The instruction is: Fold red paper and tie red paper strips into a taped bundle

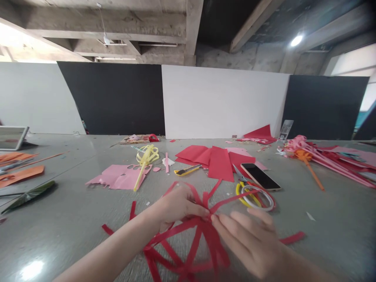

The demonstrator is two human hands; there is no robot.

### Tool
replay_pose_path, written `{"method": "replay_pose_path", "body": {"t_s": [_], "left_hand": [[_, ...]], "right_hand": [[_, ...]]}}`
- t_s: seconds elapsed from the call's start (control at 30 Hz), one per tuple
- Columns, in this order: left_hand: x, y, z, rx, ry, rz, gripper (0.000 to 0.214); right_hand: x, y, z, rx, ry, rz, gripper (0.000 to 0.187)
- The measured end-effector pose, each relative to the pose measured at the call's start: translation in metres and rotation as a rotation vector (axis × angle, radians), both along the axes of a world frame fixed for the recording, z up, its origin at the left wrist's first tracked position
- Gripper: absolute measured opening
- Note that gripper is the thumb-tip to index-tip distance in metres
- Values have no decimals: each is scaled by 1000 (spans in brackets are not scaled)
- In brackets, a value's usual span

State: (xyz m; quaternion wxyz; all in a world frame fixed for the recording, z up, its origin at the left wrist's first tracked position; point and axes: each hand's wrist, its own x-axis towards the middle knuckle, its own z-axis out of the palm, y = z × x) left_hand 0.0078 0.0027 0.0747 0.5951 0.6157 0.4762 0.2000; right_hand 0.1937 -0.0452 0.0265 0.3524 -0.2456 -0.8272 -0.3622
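Observation:
Several red paper strips [188, 243] cross one another in a star shape on the grey table, low in the middle. My left hand [176, 205] is closed, its fingertips pinching the strips where they meet. My right hand [252, 239] comes in from the right, fingers pressed together and pinching the same crossing point. Loose strip ends fan out towards me and away.
Scissors with yellow and white handles [253, 194] and a dark phone [260, 176] lie just behind the hands. Red paper sheets [214, 158], a yellow utility knife [187, 170], pink paper [119, 176] and a yellow paper wand [144, 160] sit farther back. Paper flowers on sticks [320, 156] lie right.

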Motion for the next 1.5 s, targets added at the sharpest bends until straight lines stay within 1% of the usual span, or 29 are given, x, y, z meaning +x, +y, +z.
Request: {"method": "replay_pose_path", "body": {"t_s": [0.17, 0.3, 0.43, 0.53, 0.67, 0.93, 1.27, 1.4, 1.5], "left_hand": [[-1, 2, -1, 14, 23, -6, 14], [-6, 6, -5, 6, 26, -38, 17], [-7, 7, -7, 53, 69, -63, 16], [-6, 6, -6, 66, 95, -64, 17], [-5, 5, -5, 69, 70, -84, 17], [-8, 8, -12, 69, 66, -90, 19], [-10, 9, -11, 31, 51, -116, 22], [-10, 9, -11, 47, 50, -109, 22], [-10, 8, -8, 71, 53, -105, 26]], "right_hand": [[0, 2, -2, 5, -12, 15, 34], [1, 4, -2, -9, 5, 41, 34], [1, 4, -2, -22, 15, 38, 29], [1, 5, 0, -16, -7, 44, 31], [-1, 6, 0, -13, -27, 42, 34], [1, 8, -5, 13, -41, 59, 36], [1, 9, -6, 27, -54, 79, 34], [2, 9, -7, 22, -76, 93, 34], [3, 10, -8, 20, -106, 84, 35]]}}
